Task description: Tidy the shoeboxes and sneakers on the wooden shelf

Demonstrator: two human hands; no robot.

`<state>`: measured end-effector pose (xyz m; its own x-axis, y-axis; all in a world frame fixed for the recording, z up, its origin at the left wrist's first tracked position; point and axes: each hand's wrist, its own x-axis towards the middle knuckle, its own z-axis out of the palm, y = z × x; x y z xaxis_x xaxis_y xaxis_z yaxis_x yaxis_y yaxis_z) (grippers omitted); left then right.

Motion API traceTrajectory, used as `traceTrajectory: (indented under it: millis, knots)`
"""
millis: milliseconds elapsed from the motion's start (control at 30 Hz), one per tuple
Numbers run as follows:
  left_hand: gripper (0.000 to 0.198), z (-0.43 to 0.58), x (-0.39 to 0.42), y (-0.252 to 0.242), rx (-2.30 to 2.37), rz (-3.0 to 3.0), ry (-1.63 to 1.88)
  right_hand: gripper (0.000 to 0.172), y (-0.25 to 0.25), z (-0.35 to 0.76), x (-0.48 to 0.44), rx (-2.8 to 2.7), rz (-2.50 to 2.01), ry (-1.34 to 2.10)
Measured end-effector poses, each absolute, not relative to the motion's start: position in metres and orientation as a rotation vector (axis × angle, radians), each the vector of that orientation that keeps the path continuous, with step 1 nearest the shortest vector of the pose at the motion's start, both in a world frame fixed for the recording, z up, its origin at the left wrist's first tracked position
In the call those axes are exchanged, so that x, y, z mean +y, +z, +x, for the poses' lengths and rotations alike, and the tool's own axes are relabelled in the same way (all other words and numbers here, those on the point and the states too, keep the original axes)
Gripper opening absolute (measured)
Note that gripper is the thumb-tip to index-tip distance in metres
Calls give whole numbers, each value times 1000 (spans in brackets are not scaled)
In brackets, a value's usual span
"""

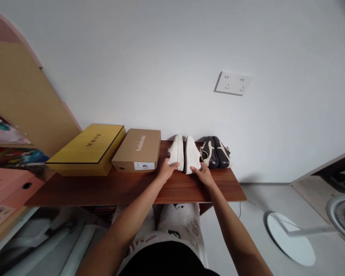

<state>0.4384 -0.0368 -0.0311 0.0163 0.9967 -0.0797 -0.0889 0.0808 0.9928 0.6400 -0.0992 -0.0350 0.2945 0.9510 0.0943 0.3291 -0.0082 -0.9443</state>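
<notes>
Two white sneakers stand side by side on the brown wooden shelf [126,191], toes toward the wall, with a narrow gap between them. My left hand [167,169] grips the heel end of the left white sneaker [177,151], thumb across its side. On the right white sneaker [191,153], my right hand [202,174] is closed around the heel from the outer side. Just right of it sits a pair of dark sneakers [214,153] with cream trim. A brown shoe box [139,147] lies to the left of the white pair.
A yellow box [93,145] lies left of the brown one, and a pink box [8,195] is at the far left. Behind the shelf rises a white wall with a socket plate [234,83]. A fan [343,216] stands on the floor at right.
</notes>
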Motion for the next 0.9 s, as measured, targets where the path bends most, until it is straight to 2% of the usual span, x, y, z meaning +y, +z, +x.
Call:
traceTrajectory:
  millis: [167,367,533,700,900]
  knots:
    - [43,431,-34,-7,1140,1374,1175,55,-14,646,-94,-1430,-1424,737]
    - [40,433,-33,24,1250,1987,915,37,20,644,-93,-1907,-1882,344]
    - [37,443,-32,18,1350,2252,682,35,36,628,-77,-2195,-2021,164]
    - [36,445,-23,7,1310,2241,731,32,40,616,-68,-2285,-2055,82]
    - [38,445,-18,5,1343,2319,628,33,40,606,-63,-2331,-2082,71]
